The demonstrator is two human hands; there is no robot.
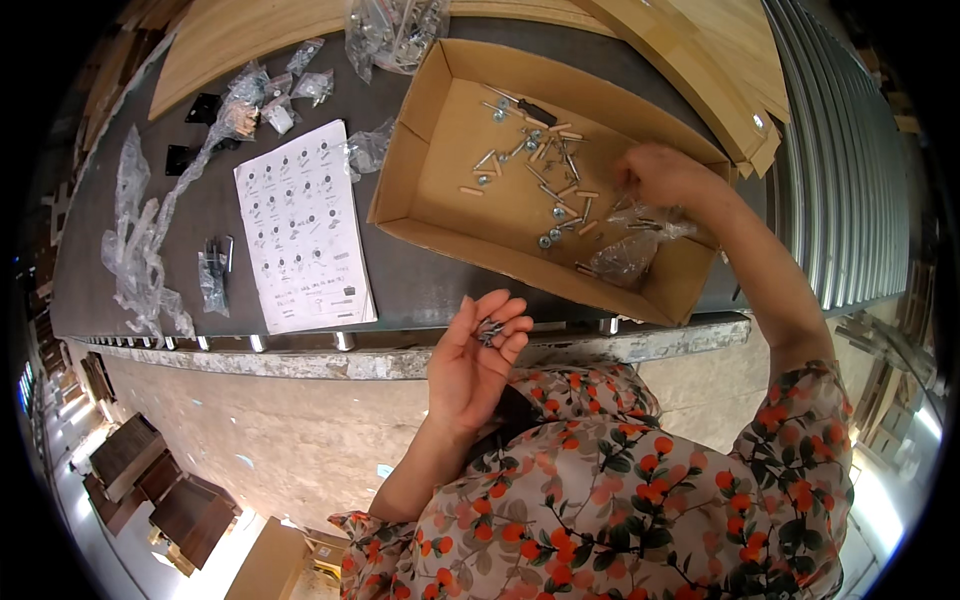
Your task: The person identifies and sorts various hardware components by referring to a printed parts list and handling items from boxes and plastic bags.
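Note:
My left hand (476,352) is palm up in front of the table edge, its fingers curled round a small heap of screws (489,332). My right hand (660,178) reaches into the right part of a shallow open cardboard box (440,160). Its fingers point down and are bunched together; whatever they pinch is hidden. Just below that hand, a clear plastic bag (622,258) lies inside the box. Wooden dowels (471,191), metal bolts (537,174), round cam locks (559,213) and a black-handled screwdriver (537,111) are scattered over the box floor.
A printed parts sheet (305,230) lies left of the box. Around it are bags of hardware (243,100), a small bag (213,280) beside a hex key, and crumpled plastic wrap (140,240). Wooden boards (230,45) cover the far side; a roller conveyor (840,160) stands right.

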